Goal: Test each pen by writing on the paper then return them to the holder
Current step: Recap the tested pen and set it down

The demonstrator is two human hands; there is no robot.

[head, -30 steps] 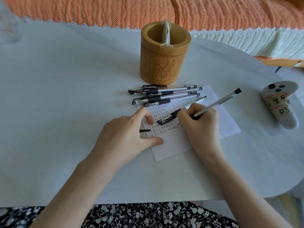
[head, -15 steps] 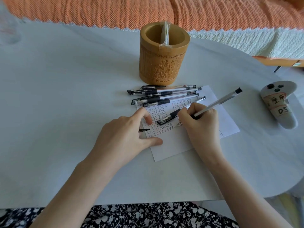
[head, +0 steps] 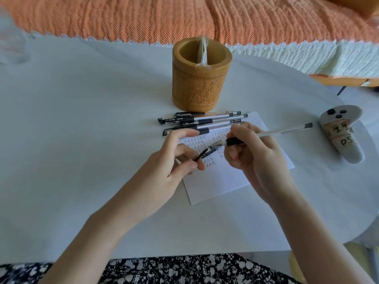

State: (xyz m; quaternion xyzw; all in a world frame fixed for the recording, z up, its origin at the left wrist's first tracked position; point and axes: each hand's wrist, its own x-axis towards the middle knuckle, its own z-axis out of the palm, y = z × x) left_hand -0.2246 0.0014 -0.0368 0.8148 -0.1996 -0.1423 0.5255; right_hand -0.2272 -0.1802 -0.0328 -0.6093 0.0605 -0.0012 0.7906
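Note:
My right hand grips a clear pen with a black grip, lifted off the paper, its tip pointing left. My left hand pinches the black pen cap just left of that tip. The white paper lies under both hands, with rows of small written marks. Several capped pens lie side by side at the paper's far edge. The carved wooden holder stands upright behind them with a strip of clear plastic inside.
A white controller with a handwritten label lies at the right on the round white table. An orange and white blanket runs along the table's far side.
My right hand has lifted the pen off the paper and turned it level. My left hand has left the paper and raised the cap toward the pen tip.

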